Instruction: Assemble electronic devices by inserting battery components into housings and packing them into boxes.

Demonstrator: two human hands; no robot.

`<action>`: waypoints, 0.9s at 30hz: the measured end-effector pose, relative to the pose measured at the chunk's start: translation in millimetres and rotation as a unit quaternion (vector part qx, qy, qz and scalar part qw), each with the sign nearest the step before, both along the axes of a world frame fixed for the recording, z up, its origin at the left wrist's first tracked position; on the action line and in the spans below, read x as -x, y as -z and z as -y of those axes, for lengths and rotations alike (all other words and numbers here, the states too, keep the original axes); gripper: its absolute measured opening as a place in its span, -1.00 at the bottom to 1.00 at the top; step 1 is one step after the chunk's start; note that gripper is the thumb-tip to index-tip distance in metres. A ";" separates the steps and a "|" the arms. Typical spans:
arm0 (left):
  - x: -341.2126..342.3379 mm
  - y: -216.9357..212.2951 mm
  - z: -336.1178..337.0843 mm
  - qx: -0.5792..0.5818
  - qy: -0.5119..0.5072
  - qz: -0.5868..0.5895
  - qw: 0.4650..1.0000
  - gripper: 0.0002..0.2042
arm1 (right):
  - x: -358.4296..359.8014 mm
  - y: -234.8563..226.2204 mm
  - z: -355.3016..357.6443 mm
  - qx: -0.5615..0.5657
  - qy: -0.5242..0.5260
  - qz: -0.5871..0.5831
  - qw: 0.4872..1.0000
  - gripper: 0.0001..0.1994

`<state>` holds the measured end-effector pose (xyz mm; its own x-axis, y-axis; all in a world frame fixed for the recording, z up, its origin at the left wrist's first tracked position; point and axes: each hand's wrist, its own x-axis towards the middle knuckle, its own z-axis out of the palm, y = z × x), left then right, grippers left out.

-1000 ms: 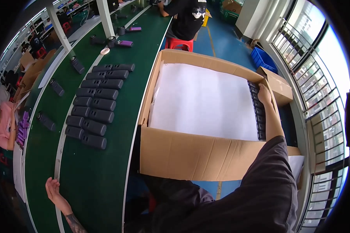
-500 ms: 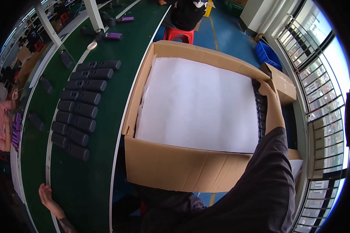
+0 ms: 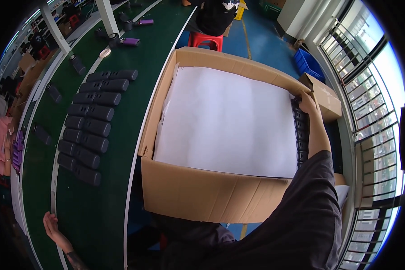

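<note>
A cardboard box [image 3: 220, 195] stands open in front of me, with a white sheet [image 3: 229, 121] laid over most of its inside. Along its right wall runs a column of black plastic pieces [image 3: 301, 135]. My right hand [image 3: 308, 104] reaches into the far right corner, fingers bent down at the top of that column. What they grip is hidden. Off to the left, my left hand [image 3: 53, 225] rests over the green conveyor belt [image 3: 112, 202], fingers loosely parted and nothing in them. Beyond it, several elongated black casings [image 3: 92, 130] lie in a row of pairs.
More black pieces [image 3: 41, 135] lie along the belt's far side, with purple-and-black devices [image 3: 130, 42] and a tape roll [image 3: 105, 53] farther up. A person sits on a red stool [image 3: 205, 41] behind the box. At right are a smaller carton [image 3: 324, 96], a blue crate [image 3: 308, 64] and barred windows.
The view has shifted slightly, so the scene sits a little farther left. My right hand stays in the same corner, its fingers slightly changed. My left hand has barely moved.
</note>
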<state>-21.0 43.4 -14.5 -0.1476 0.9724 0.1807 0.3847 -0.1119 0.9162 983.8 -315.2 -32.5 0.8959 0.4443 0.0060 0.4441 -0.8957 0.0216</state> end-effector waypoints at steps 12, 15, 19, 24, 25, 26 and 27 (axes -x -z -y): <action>-4.2 3.4 0.4 -0.006 0.003 -0.016 1.000 -0.58 | 5.4 -12.1 18.5 -0.009 -0.119 -0.067 0.991 -0.48; -3.7 3.8 -0.4 -0.009 0.005 -0.017 1.000 -0.58 | 14.5 -4.7 18.1 0.030 -0.123 -0.034 0.991 -0.46; -3.2 3.3 -0.3 0.000 0.002 -0.009 1.000 -0.58 | 8.9 -5.6 18.6 0.014 -0.124 0.003 0.992 -0.42; 0.5 -0.7 5.7 -0.009 -0.006 -0.001 1.000 -0.57 | -0.1 -7.8 20.6 -0.010 -0.133 0.051 0.990 -0.35; -1.8 3.5 1.7 -0.001 -0.004 -0.002 1.000 -0.57 | -4.3 -3.4 24.0 -0.007 -0.131 0.057 0.990 -0.34; -3.8 7.3 -2.5 0.006 0.000 -0.005 1.000 -0.57 | -8.3 0.8 28.0 -0.003 -0.129 0.063 0.990 -0.32; -2.3 6.5 -1.9 0.004 0.001 -0.003 1.000 -0.57 | -12.0 0.1 32.5 -0.008 -0.129 0.073 0.989 -0.30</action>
